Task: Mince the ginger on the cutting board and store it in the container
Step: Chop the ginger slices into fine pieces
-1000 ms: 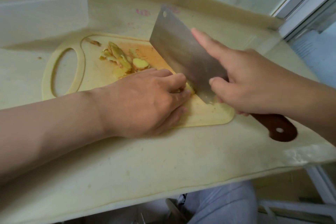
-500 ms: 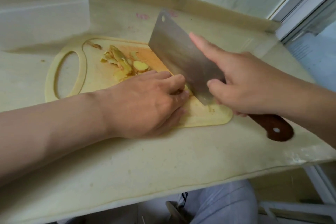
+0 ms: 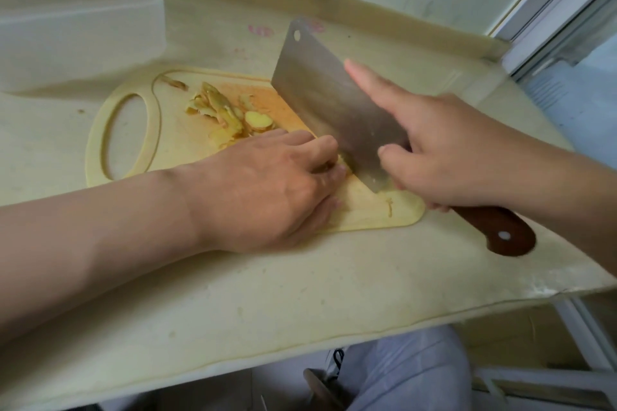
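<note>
A pale yellow cutting board (image 3: 140,157) with an oval handle hole lies on the counter. Sliced ginger (image 3: 230,113) is piled at its middle. My left hand (image 3: 267,187) curls its fingers over a ginger piece (image 3: 344,165) that is mostly hidden, right against the blade. My right hand (image 3: 444,150) grips a steel cleaver (image 3: 330,100) by its brown handle, forefinger stretched along the blade's flat side. The blade's edge is down on the board beside my left fingertips. A translucent plastic container (image 3: 76,17) stands at the back left.
The cream counter (image 3: 300,294) ends at a front edge below my arms, with my lap under it. A raised ledge (image 3: 367,10) and wall run along the back. A window frame (image 3: 551,10) stands at the right.
The cleaver has stayed at nearly the same spot against my left fingertips, with only small up-and-down chopping motion. Both hands keep their hold.
</note>
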Available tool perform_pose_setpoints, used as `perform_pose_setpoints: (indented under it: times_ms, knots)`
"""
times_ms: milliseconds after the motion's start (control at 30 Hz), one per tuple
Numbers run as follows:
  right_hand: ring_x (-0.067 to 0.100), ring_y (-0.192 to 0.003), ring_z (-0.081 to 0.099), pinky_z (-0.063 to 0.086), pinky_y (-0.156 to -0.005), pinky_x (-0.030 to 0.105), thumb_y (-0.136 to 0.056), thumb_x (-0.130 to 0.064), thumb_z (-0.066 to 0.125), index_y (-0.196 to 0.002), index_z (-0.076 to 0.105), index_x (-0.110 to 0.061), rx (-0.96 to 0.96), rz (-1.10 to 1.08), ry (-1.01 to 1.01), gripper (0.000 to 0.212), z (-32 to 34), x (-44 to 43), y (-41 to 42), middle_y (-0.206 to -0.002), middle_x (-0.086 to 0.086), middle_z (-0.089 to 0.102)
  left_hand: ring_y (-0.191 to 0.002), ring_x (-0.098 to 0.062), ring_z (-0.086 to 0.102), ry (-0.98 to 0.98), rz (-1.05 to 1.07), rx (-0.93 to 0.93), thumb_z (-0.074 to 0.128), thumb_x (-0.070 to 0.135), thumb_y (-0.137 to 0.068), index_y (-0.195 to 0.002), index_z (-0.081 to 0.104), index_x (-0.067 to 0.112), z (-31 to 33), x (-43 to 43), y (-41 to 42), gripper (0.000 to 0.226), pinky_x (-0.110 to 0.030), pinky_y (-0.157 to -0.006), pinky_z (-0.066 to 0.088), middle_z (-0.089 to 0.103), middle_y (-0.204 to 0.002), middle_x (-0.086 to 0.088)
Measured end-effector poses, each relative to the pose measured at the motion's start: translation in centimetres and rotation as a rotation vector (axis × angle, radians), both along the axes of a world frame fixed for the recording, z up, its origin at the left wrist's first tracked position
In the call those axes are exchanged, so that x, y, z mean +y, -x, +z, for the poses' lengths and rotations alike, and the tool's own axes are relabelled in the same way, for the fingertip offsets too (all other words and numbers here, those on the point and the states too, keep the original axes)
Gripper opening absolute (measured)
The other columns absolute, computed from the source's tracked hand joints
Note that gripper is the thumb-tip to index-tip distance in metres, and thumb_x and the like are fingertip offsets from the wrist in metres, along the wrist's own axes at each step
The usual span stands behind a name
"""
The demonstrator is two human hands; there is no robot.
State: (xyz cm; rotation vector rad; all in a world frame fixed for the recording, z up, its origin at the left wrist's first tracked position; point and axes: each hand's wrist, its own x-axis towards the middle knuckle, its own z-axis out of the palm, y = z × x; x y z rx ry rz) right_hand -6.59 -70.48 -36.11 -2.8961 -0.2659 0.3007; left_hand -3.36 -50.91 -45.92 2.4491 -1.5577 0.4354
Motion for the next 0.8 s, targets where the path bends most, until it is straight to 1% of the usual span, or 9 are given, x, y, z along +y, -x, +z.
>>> perform_pose_setpoints:
  times_ms: [100,167,267,400,533,600,667,733,800]
  knots:
    - [0.013,-0.04,0.063,0.06,-0.052,0.034,-0.094,-0.009,0.048,-0.16,0.002,-0.057,-0.029,0.003,-0.045,0.094,-0.3,0.3,-0.2,-0.058,-0.014,0.067,-0.089,-0.036,0.057,0.001,0.0,-0.001,0.027,0.038,-0.105,-0.121,0.063,0.0,0.1,0.1,0.1,0.055,-0.048,-0.08,0.051,0.056,-0.111,-0.017]
    - [0.015,-0.041,0.062,0.06,-0.053,0.037,-0.094,-0.009,0.048,-0.16,0.003,-0.057,-0.064,-0.025,-0.073,0.093,-0.6,0.1,0.3,-0.057,-0.003,0.067,-0.09,-0.037,0.057,0.01,0.005,-0.015,0.029,0.036,-0.105,-0.12,0.064,-0.002,0.1,0.2,0.2,0.054,-0.048,-0.081,0.052,0.057,-0.113,-0.019]
    - [0.021,-0.042,0.064,0.06,-0.048,0.04,-0.096,-0.009,0.047,-0.158,0.001,-0.06,-0.055,-0.075,-0.124,0.093,-0.9,-0.3,0.8,-0.061,0.008,0.069,-0.087,-0.037,0.056,0.017,0.007,-0.022,0.03,0.035,-0.106,-0.117,0.065,-0.004,0.0,0.2,0.2,0.053,-0.049,-0.079,0.052,0.058,-0.11,-0.018]
    - [0.02,-0.041,0.063,0.06,-0.047,0.04,-0.097,-0.008,0.048,-0.158,0.002,-0.059,-0.054,-0.055,-0.116,0.092,-0.9,-0.1,0.6,-0.062,0.008,0.069,-0.088,-0.036,0.055,0.02,0.024,-0.004,0.028,0.038,-0.105,-0.115,0.066,0.0,0.0,0.3,0.2,0.054,-0.049,-0.079,0.051,0.057,-0.108,-0.016]
    - [0.018,-0.043,0.062,0.059,-0.053,0.04,-0.096,-0.008,0.048,-0.161,0.003,-0.055,-0.089,-0.026,-0.1,0.092,-0.9,-0.2,0.8,-0.057,0.007,0.067,-0.09,-0.034,0.054,0.02,0.031,0.013,0.027,0.04,-0.104,-0.116,0.066,0.003,0.0,0.4,0.2,0.055,-0.048,-0.081,0.05,0.057,-0.108,-0.014]
    - [0.017,-0.047,0.06,0.054,-0.054,0.034,-0.097,-0.009,0.049,-0.161,0.002,-0.054,-0.121,-0.007,-0.1,0.091,-1.0,-0.3,1.2,-0.058,0.0,0.065,-0.091,-0.034,0.054,0.015,0.035,0.017,0.026,0.04,-0.104,-0.118,0.066,0.003,0.0,0.4,0.2,0.056,-0.048,-0.081,0.05,0.057,-0.108,-0.013]
    - [0.015,-0.047,0.055,0.045,-0.047,0.025,-0.098,-0.011,0.049,-0.16,0.001,-0.056,-0.141,-0.001,-0.099,0.091,-1.2,-0.5,1.9,-0.057,-0.008,0.06,-0.091,-0.033,0.054,0.009,0.041,0.017,0.025,0.04,-0.104,-0.119,0.066,0.003,0.0,0.4,0.2,0.057,-0.048,-0.081,0.05,0.057,-0.108,-0.013]
    - [0.015,-0.044,0.05,0.04,-0.044,0.024,-0.099,-0.011,0.05,-0.159,0.0,-0.058,-0.147,-0.012,-0.107,0.091,-1.4,-0.7,2.6,-0.052,-0.007,0.054,-0.091,-0.033,0.054,0.009,0.041,0.012,0.026,0.04,-0.104,-0.119,0.066,0.003,0.0,0.4,0.1,0.057,-0.048,-0.081,0.05,0.057,-0.108,-0.013]
    - [0.014,-0.042,0.048,0.04,-0.044,0.027,-0.099,-0.011,0.05,-0.158,-0.001,-0.06,-0.151,-0.02,-0.111,0.092,-1.4,-1.0,3.1,-0.052,-0.004,0.054,-0.091,-0.033,0.055,0.006,0.044,0.003,0.026,0.04,-0.104,-0.119,0.066,0.003,0.0,0.4,0.1,0.056,-0.048,-0.08,0.05,0.058,-0.108,-0.013]
